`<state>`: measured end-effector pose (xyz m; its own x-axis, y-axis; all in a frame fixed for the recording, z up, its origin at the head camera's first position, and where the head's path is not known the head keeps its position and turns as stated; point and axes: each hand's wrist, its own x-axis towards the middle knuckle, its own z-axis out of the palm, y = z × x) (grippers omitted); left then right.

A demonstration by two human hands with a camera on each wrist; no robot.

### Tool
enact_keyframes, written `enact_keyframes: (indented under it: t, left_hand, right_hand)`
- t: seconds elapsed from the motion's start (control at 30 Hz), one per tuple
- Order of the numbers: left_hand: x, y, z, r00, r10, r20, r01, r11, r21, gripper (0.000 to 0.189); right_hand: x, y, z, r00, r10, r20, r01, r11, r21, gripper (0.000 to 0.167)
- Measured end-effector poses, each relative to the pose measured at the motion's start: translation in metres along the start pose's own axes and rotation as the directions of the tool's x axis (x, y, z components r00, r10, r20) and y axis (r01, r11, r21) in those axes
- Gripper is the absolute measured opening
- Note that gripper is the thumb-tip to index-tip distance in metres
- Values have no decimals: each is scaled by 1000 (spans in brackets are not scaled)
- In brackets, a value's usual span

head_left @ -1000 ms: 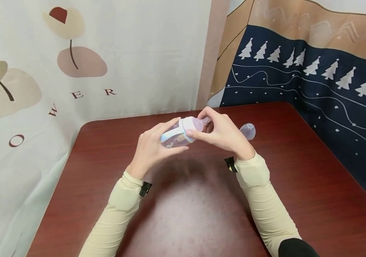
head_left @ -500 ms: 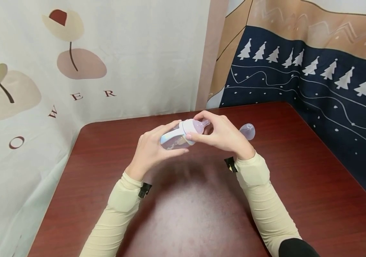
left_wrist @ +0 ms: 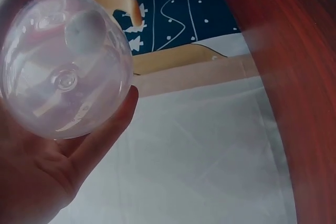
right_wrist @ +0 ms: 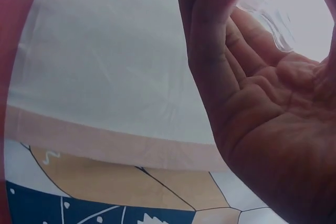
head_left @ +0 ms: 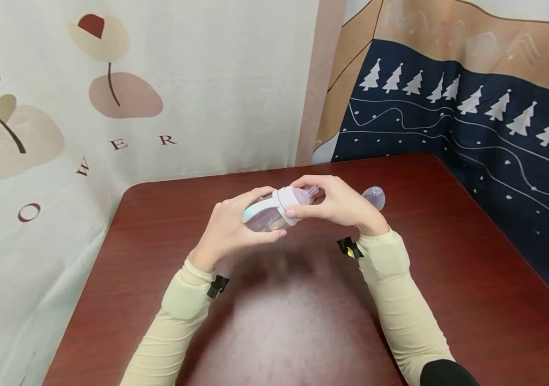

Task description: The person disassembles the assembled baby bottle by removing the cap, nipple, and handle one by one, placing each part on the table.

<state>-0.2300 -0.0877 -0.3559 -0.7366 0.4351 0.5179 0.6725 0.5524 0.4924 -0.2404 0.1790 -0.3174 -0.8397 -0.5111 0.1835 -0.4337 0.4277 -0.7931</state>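
Fingers: on the left hand [head_left: 226,226], curved round the clear baby bottle [head_left: 261,221], with the thumb along its near side; on the right hand [head_left: 344,205], pinching the white collar [head_left: 286,198] between thumb and forefinger. In right wrist view: remaining right fingers bent in near the clear teat [head_left: 306,194] — cannot tell whether touching.

Bottle position: held above the far half of the dark red table [head_left: 274,332], roughly midway across, tilted well over — teat to the right, base to the left. Along its upper side: a white curved handle [head_left: 260,208]. In left wrist view: round base toward the camera, with a whitish round shape [left_wrist: 85,31] visible through it.

Beyond the right hand, farther right on the tabletop: a clear domed cap [head_left: 375,198], apart from the bottle. On both arms: cream sleeves [head_left: 173,305]. Far left: pale curtain [head_left: 216,96] printed with flowers and letters. Far right: navy cloth [head_left: 400,118] with white trees.
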Motion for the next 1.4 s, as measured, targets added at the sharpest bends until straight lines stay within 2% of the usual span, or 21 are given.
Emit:
enact_keyframes:
  t: [0.2,0.37,0.57,0.8,1.03,1.17,1.23,1.27,1.33,1.4]
  left_hand:
    - [3,2,2,1000,11,28,-9,998,-57,69]
    - [4,10,3,999,6,37,-2,996,-90,69]
    - [3,18,5,999,19,49,-16,998,-61,66]
    - [2,16,1,999,18,40,-18,1000,-10,63]
    - [-6,13,-8,998,-21,63,29,991,-132,60]
    - [-7,13,-9,999,3,52,2,995,-98,62]
    - [-6,13,-9,999,13,34,-10,996,-86,63]
    - [-6,14,-10,1000,19,20,-17,997,-81,64]
    - [-5,14,-11,1000,29,-11,-30,997,-74,65]
    - [-5,14,-12,999,34,-38,-36,998,-55,66]
  right_hand:
    - [-4,-2,-3,1000,-27,-4,27,999,-23,37]
    - [-8,0,-9,999,-50,-3,50,998,-46,35]
    - [-10,8,-13,995,-90,39,92,994,-64,33]
    - [-4,15,-10,990,-132,58,134,990,-35,36]
    - [-5,14,-5,967,-238,88,236,971,30,59]
    - [-8,13,-8,967,-240,88,240,971,7,70]
    - [-9,12,-10,971,-235,55,234,972,15,84]
    - [-9,11,-11,973,-232,13,232,973,16,91]
    - [-9,7,-13,967,-226,-115,226,974,-12,97]
    - [-10,2,-12,945,-205,-256,202,979,-42,93]
